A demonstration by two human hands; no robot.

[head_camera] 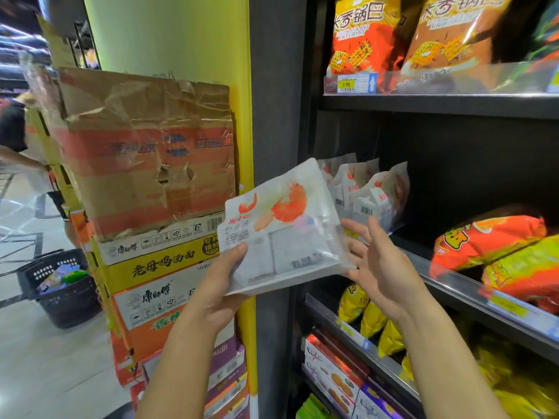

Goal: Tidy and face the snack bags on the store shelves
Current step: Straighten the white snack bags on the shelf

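Setting: store aisle, dark shelving unit on the right, pale tiled floor on the left.
Left hand (pixel 225 285): nearest, reaching up from below; thumb on the front and fingers behind, it grips the lower left corner of a white shrimp bag (pixel 284 225).
Right hand (pixel 378 267): fingers spread and fairly straight, palm turned towards the bag, fingertips at its lower right edge; touching or just short, I cannot tell.
White shrimp bag: held in the air in front of the shelving's left upright, tilted, printed face towards the camera, off the shelf.
Matching white bags (pixel 372 195): a short row just behind the held one, standing upright at the left end of the middle shelf (pixel 453 282), barcodes showing.
Orange bags (pixel 484 243): lying on the same shelf further right, blurred.
Yellow bags (pixel 372 319): upright on the shelf below, under the right hand.
Flat boxes (pixel 332 379): red and purple, on the lowest level in view.
Rice crust bags (pixel 360 34): orange and yellow, standing on the top shelf, a yellow price tag (pixel 345 84) on the rail beneath them.
Cardboard cartons (pixel 145 152): stacked against a yellow pillar (pixel 181 34) left of the shelving, the top one torn and taped.
Dark basket (pixel 63 297): on the floor beyond the cartons, holding some packets.
Person (pixel 12 125): far left edge, in a dark top, only partly in view.
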